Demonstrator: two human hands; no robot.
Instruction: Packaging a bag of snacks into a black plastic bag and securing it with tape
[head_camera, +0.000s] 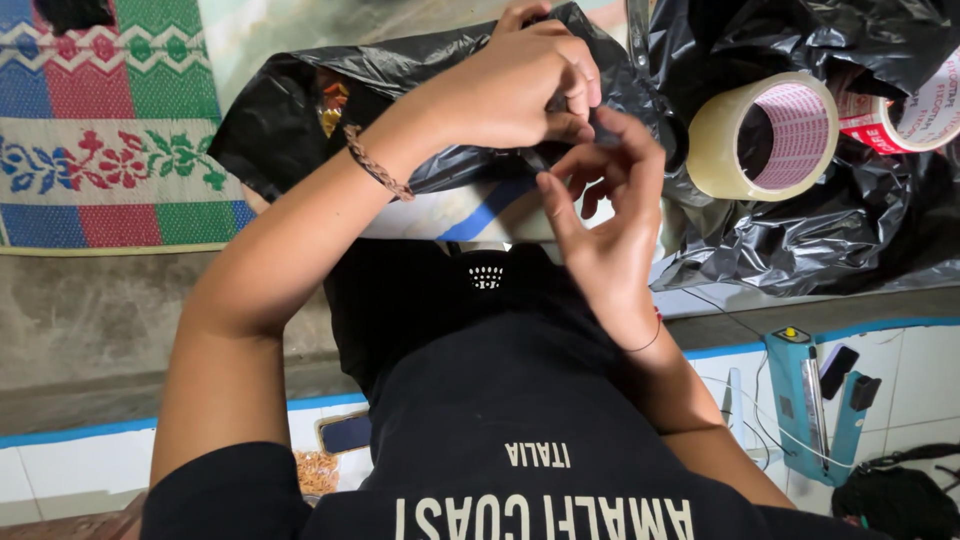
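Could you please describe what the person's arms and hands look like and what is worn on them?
Both forearms are bare below short black sleeves. The left hand has a brown braided bracelet at its wrist. The right hand has a thin dark band around its wrist. No gloves or rings show.

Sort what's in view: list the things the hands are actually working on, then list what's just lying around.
In hand:
- left hand, gripping the black plastic bag
- right hand, fingers pinching at the bag's edge
- white-and-blue item under the bag

Lying about:
- clear tape roll
- red-and-white tape roll
- teal heat sealer
- woven mat
- more black bags
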